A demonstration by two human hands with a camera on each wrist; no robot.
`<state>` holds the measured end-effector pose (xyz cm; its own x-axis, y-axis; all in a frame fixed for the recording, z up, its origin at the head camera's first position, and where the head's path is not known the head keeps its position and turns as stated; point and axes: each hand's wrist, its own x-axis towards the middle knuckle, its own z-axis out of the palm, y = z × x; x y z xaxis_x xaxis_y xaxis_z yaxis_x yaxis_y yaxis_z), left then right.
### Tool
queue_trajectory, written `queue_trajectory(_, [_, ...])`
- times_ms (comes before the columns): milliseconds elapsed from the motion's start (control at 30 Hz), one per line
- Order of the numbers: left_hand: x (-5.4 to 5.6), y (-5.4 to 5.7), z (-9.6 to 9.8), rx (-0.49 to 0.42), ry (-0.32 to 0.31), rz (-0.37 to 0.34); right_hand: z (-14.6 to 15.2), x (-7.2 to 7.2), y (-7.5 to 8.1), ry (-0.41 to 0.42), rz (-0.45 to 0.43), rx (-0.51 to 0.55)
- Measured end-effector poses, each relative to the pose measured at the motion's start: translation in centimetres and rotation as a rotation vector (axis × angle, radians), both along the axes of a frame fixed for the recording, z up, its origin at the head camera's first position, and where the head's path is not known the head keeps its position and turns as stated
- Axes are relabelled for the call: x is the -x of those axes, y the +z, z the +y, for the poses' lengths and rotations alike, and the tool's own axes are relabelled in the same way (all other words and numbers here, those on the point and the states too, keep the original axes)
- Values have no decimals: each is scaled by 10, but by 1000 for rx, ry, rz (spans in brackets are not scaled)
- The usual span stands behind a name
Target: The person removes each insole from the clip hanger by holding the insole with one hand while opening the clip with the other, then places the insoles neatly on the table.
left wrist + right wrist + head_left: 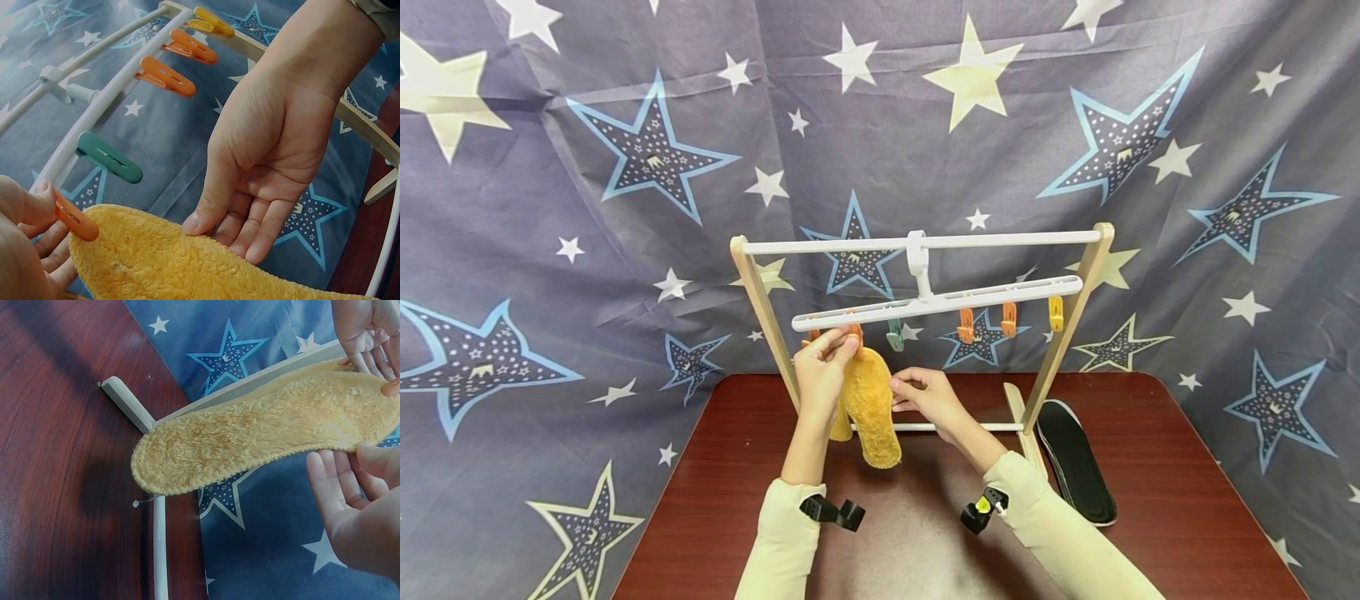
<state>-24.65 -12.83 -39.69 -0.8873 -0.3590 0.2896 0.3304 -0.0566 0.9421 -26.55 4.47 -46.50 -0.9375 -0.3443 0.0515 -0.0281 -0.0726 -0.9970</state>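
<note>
A fuzzy yellow insole hangs from an orange clip near the left end of a white clip hanger. My left hand pinches that clip, thumb on its upper end, other fingers partly hidden behind. With thumb and fingers my right hand holds the insole's right edge near its upper part. Another yellow insole hangs behind, mostly covered by the first one and my left hand. Farther right on the hanger are a green clip, two orange clips and a yellow clip.
The hanger hooks over the top bar of a wooden-sided rack and tilts, left end lower. A black insole lies on the red-brown table, right of the rack. A star-patterned cloth hangs behind.
</note>
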Motion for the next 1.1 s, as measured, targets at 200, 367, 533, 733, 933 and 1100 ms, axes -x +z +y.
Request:
queue_trajectory(200, [1,0,1,-20,17,16,0,0,-4,16,28,35])
queue_trajectory(367, [0,1,2,-26,35,3,0,2,-8,27,54,62])
queue_trajectory(533, [0,1,2,-33,37,4,-1,3,-5,1,8,24])
queue_trajectory(733, [1,0,3,-39,41,17,-1,3,-5,-4,4,15])
queue_trajectory(933, [0,1,3,-45,46,19,-1,3,-5,-5,2,17])
queue_trajectory(1100, [1,1,3,-52,49,33,-1,2,-4,-3,8,17])
